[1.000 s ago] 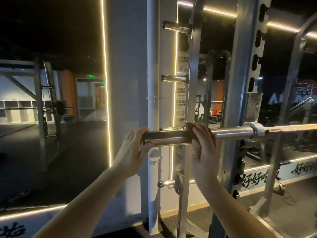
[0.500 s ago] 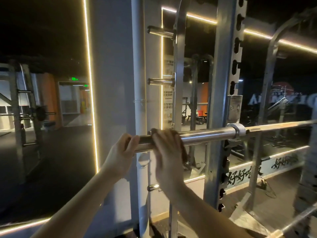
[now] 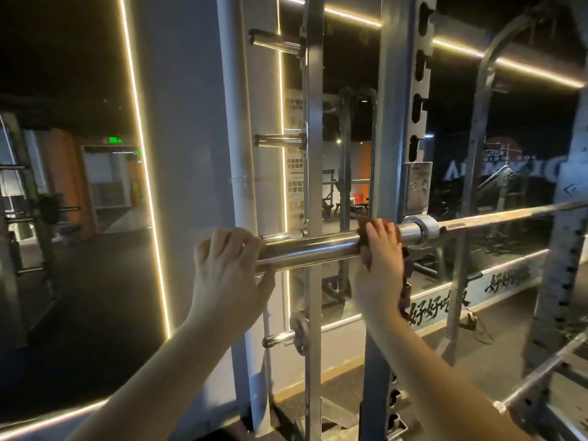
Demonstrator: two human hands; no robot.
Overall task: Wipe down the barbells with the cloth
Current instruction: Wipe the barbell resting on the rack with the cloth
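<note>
A chrome barbell [image 3: 311, 249] lies level across the rack at chest height, its thick sleeve pointing left and its thin shaft [image 3: 509, 214] running off to the right. My left hand [image 3: 229, 265] grips the very end of the sleeve, fingers over the top and thumb beneath. My right hand [image 3: 378, 259] holds a brown cloth [image 3: 405, 281] wrapped over the sleeve, close to the collar [image 3: 424, 229]. Part of the cloth hangs below the bar behind my wrist.
The rack's grey upright [image 3: 394, 122] with its hook plate [image 3: 418, 186] stands just behind my right hand. Chrome storage pegs [image 3: 276, 140] stick out of a thinner post [image 3: 313, 154] to the left. A second bar [image 3: 541, 374] lies low on the right. A mirror wall is behind.
My right hand slid the cloth back right along the sleeve to the collar, after reaching my left hand half a second ago. My left hand closed round the sleeve's end.
</note>
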